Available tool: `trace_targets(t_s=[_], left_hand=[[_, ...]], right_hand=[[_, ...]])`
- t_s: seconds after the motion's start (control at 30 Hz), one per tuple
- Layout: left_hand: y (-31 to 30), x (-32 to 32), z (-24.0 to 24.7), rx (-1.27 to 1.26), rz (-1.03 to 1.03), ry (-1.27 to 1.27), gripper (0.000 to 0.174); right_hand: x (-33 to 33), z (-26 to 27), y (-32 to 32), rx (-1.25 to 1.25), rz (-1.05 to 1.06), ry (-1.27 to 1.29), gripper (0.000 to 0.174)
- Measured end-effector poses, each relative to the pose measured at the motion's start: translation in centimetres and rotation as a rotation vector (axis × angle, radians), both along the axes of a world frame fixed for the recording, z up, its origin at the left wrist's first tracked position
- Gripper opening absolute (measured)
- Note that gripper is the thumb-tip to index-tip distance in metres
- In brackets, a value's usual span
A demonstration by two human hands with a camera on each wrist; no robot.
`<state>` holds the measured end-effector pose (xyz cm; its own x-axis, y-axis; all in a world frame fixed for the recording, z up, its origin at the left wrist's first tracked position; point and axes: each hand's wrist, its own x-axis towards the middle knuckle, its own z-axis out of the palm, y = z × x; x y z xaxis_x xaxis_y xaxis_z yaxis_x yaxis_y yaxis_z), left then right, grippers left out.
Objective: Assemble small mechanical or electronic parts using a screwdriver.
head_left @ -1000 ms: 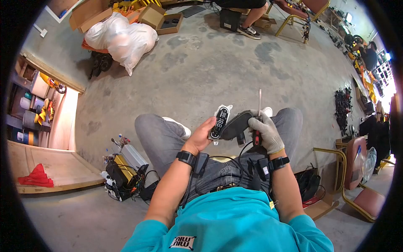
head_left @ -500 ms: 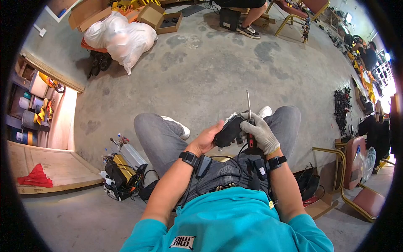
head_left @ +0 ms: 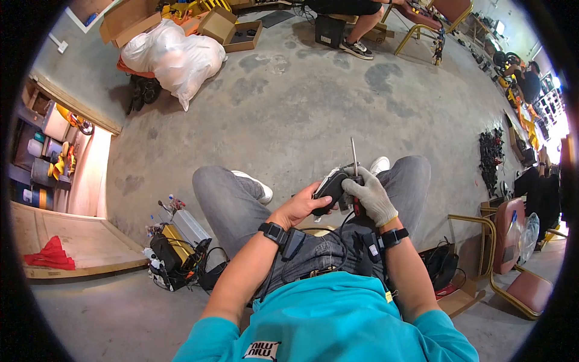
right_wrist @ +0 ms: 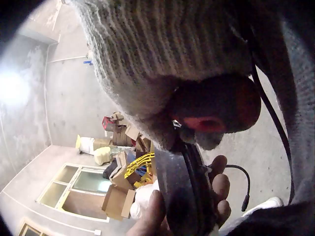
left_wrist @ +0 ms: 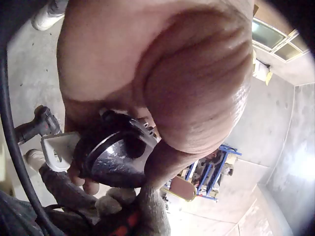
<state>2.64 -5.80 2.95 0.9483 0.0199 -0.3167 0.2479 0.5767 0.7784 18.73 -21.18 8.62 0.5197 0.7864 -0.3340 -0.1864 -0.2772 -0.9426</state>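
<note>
In the head view my bare left hand grips a black oval housing, thumb laid across its face. A digital display unit with a pale rim sits against the housing's far side, mostly hidden. The left wrist view shows the glossy black housing with a white tab sticking out. My gloved right hand holds a screwdriver, shaft pointing away from me, while its fingers touch the housing's right edge. The red and black screwdriver handle fills the palm in the right wrist view.
A black cable with a plug hangs below the hands. Left of my legs lies a pile of wired electronic parts. White plastic bags and an open cardboard box lie ahead; a chair stands right.
The display unit and black housing, held apart in separate hands earlier, have come together. My left hand now holds both, and the right hand with the screwdriver has moved left.
</note>
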Motion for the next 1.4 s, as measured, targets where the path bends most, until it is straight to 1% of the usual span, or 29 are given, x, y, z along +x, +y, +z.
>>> trace_targets(t_s=[0.13, 0.33, 0.47, 0.53, 0.57, 0.63, 0.67, 0.73, 0.83, 1.07, 1.13, 1.27, 1.4], left_hand=[[-0.1, 0.1, -0.4, 0.01, 0.007, 0.0, 0.053], [-0.1, 0.1, -0.5, 0.063, -0.019, -0.019, 0.052], [-0.1, 0.1, -0.5, 0.039, -0.015, -0.025, 0.053], [-0.1, 0.1, -0.5, 0.024, -0.002, -0.027, 0.054], [-0.1, 0.1, -0.5, 0.024, -0.002, -0.028, 0.054], [-0.1, 0.0, -0.3, 0.029, 0.038, -0.012, 0.054], [0.0, 0.0, -0.4, 0.029, 0.038, -0.012, 0.054], [0.1, 0.1, -0.4, 0.015, 0.061, -0.013, 0.054], [0.0, 0.1, -0.3, 0.013, 0.08, -0.012, 0.053], [0.0, 0.0, 0.1, 0.025, 0.079, -0.033, 0.05], [0.0, 0.0, 0.7, 0.013, 0.061, -0.042, 0.048], [0.0, 0.0, 0.4, 0.0, 0.05, -0.042, 0.049], [0.0, 0.1, 0.5, 0.019, 0.033, -0.044, 0.053]], right_hand=[[-0.4, 0.5, 0.3, -0.013, -0.05, -0.065, 0.037], [-0.5, 0.2, 0.3, -0.028, -0.083, -0.047, 0.034], [-0.5, 0.2, 0.3, -0.025, -0.107, -0.077, 0.035], [-0.7, 0.9, 0.4, -0.083, -0.155, -0.127, 0.036], [-0.4, 0.4, 0.3, -0.083, -0.155, -0.127, 0.036], [0.3, -1.1, 0.1, -0.002, -0.209, -0.005, 0.035], [0.3, -1.1, 0.1, -0.003, -0.209, -0.005, 0.035], [0.4, -0.9, 0.1, 0.001, -0.27, 0.117, 0.036], [0.4, -1.0, 0.2, 0.028, -0.284, 0.125, 0.036], [0.3, -0.6, 0.3, 0.038, -0.138, 0.125, 0.041], [0.3, -0.6, 0.2, 0.038, -0.054, 0.184, 0.042], [0.4, -0.6, 0.1, 0.04, -0.041, 0.185, 0.041], [0.5, -0.4, 0.0, 0.035, -0.028, 0.209, 0.042]])
